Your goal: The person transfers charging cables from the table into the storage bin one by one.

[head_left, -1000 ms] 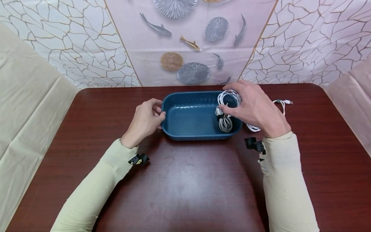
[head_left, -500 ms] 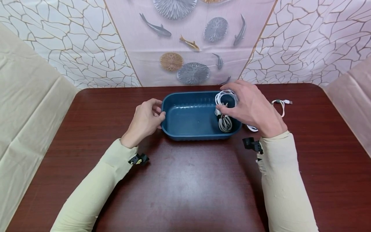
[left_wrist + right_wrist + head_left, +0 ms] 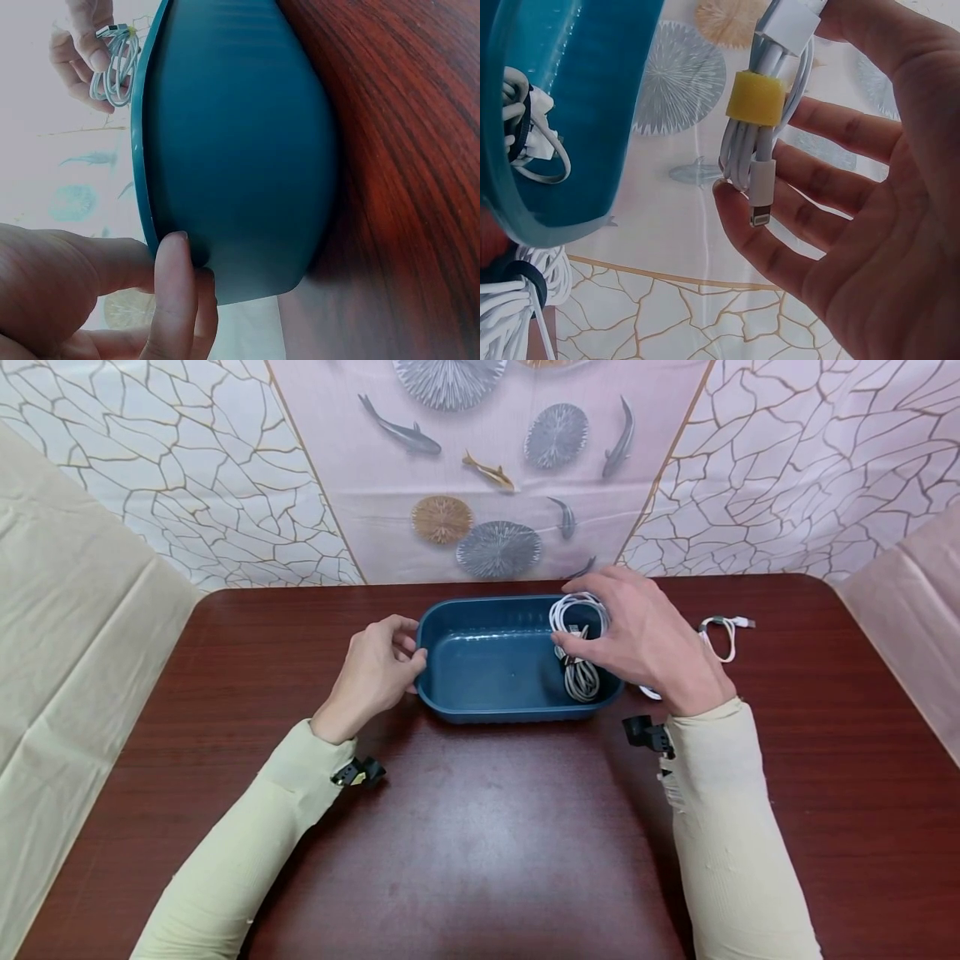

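My right hand (image 3: 645, 635) holds a coiled white charging cable (image 3: 739, 146) over the right end of a blue plastic bin (image 3: 495, 715). A yellow band (image 3: 756, 99) wraps the coil, and its small metal plug points down in the right wrist view. Inside the bin, below that hand, lies a grey-white cable bundle (image 3: 582, 682) with a dark tie. At the bin's left end, my left hand (image 3: 375, 677) pinches the rim, thumb and fingers on either side of it.
Right of the bin, a white cable bundle (image 3: 517, 311) with a black tie lies mostly hidden under my right hand in the head view. Farther right a loose cable end with a USB plug (image 3: 742, 622) rests on the brown table (image 3: 480, 843). A patterned cloth (image 3: 510, 468) hangs behind.
My right hand has drifted slightly left with the coiled cable, farther over the bin. My left hand and the bin have stayed nearly still.
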The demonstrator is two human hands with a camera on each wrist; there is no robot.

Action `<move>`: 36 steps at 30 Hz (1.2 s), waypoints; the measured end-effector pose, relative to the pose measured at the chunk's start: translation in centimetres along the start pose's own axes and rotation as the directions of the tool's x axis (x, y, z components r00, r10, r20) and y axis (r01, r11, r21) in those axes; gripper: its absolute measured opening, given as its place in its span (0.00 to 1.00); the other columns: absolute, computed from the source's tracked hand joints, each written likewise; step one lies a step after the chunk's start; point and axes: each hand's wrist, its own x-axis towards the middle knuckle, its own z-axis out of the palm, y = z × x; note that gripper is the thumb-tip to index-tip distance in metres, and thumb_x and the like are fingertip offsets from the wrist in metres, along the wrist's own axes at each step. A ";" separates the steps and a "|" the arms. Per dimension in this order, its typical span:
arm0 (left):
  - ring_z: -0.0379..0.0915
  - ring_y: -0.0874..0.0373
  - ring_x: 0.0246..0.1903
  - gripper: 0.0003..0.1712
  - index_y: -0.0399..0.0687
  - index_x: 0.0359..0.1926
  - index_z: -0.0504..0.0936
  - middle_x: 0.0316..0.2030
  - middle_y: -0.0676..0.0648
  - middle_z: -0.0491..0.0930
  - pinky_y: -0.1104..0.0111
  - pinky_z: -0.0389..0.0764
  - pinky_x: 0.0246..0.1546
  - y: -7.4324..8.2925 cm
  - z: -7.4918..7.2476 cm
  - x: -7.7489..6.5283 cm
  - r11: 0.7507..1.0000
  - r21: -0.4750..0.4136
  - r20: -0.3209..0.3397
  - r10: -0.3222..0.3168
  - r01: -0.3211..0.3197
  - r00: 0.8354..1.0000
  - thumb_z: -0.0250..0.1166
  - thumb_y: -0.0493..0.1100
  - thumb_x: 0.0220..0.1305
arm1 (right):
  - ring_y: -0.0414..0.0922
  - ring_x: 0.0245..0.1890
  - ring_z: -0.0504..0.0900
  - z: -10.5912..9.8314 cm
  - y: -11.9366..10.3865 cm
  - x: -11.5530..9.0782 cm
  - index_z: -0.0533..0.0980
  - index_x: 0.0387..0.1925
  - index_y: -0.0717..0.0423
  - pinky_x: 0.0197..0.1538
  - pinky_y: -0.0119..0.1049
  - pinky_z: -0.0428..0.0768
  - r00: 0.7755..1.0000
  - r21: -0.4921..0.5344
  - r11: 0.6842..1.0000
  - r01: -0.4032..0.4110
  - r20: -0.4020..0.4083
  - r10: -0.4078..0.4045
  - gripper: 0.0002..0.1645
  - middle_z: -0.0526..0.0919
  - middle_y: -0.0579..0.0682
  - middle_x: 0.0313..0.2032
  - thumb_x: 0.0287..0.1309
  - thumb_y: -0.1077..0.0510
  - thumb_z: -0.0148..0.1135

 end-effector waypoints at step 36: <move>0.84 0.53 0.33 0.23 0.36 0.63 0.75 0.42 0.39 0.80 0.68 0.89 0.24 0.0 0.1 -0.1 1.000 0.007 -0.009 0.012 -0.012 1.000 0.63 0.37 0.69 | 0.57 0.62 0.75 1.2 -0.8 0.4 0.78 0.60 0.60 0.73 0.55 0.68 0.999 -0.023 1.000 -0.019 0.031 0.019 0.34 0.80 0.59 0.58 0.57 0.44 0.71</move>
